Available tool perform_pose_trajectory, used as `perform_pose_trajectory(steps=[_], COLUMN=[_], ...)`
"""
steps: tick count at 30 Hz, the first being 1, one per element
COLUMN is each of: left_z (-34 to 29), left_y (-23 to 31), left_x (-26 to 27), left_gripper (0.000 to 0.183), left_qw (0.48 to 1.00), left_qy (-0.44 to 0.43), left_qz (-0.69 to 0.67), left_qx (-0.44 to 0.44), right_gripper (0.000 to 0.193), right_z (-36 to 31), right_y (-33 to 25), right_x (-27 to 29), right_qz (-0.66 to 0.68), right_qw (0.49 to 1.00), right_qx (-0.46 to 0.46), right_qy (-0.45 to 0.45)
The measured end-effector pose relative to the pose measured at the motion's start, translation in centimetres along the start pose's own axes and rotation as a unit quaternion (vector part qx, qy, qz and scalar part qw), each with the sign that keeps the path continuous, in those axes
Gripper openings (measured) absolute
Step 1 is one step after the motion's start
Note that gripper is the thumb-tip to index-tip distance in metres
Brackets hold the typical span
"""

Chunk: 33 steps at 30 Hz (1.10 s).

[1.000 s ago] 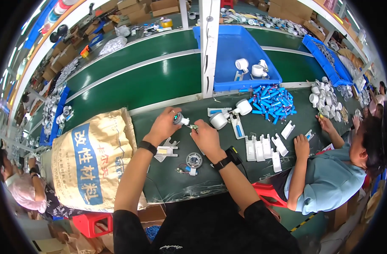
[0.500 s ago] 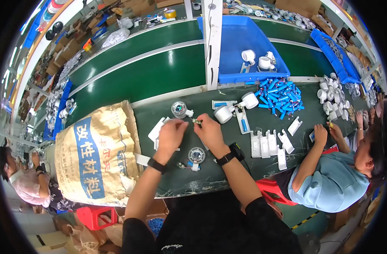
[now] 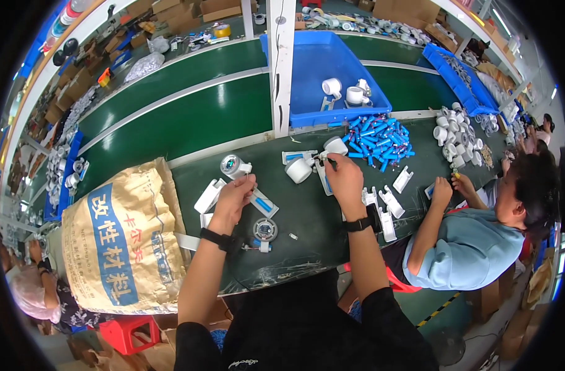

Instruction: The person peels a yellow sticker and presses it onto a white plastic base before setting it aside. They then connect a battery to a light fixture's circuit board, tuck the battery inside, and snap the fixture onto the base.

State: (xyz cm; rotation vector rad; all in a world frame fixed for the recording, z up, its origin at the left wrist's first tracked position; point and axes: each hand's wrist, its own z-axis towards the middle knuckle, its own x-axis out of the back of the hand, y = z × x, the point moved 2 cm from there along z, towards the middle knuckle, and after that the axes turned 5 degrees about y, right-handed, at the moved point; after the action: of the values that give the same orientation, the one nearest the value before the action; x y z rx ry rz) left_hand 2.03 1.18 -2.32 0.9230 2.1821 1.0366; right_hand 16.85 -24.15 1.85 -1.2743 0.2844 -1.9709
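Observation:
My left hand is closed, fingertips pinched just below a round white device head with a lens-like top; whatever it holds is too small to name. Beside it lies a white handle shell with a blue battery cell inside. My right hand is closed too, its fingertips next to a white cup-shaped head and above another battery-filled shell. What it pinches is mostly hidden. Left of it lies another white head. Nearer me sits a round clear-faced part with wires.
A big paper sack stands at left. Blue battery cells are piled beyond my right hand, below a blue tray. White shells lie to the right, where a co-worker in a blue top sits. A white post rises ahead.
My hands have moved apart: the right went rightward to the white heads, the left stayed near the left device head. The whole view has shifted, so the scene sits further left.

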Motion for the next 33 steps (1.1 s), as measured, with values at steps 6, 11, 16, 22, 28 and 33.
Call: perform_pose_trajectory(steps=[6, 11, 16, 22, 28, 33], left_z=[-0.4, -1.0, -0.9, 0.5, 0.9, 0.9], left_y=[0.0, 0.6, 0.8, -0.3, -0.8, -0.5], left_x=[0.1, 0.1, 0.3, 0.5, 0.7, 0.6], left_gripper=[0.035, 0.038, 0.041, 0.035, 0.031, 0.03], left_qw=[0.996, 0.994, 0.996, 0.997, 0.996, 0.996], left_qy=[0.006, 0.002, 0.001, -0.04, -0.061, -0.079], left_qz=[0.075, 0.083, 0.068, 0.014, -0.029, 0.014], left_qx=[-0.051, -0.072, -0.056, -0.072, -0.05, -0.037], right_gripper=[0.023, 0.024, 0.027, 0.026, 0.024, 0.023], right_z=[1.6, 2.1, 0.6, 0.0, -0.7, -0.8], right_y=[1.4, 2.0, 1.2, 1.7, 2.2, 2.3], right_x=[-1.9, -1.9, -0.8, -0.7, -0.8, -0.8], right_qz=[-0.032, -0.003, 0.09, 0.095, 0.09, 0.072], right_qw=[0.991, 0.99, 0.989, 0.993, 0.995, 0.997], right_qx=[0.059, 0.074, 0.09, 0.042, 0.036, 0.015], right_qy=[-0.118, -0.122, -0.073, -0.052, -0.003, -0.001])
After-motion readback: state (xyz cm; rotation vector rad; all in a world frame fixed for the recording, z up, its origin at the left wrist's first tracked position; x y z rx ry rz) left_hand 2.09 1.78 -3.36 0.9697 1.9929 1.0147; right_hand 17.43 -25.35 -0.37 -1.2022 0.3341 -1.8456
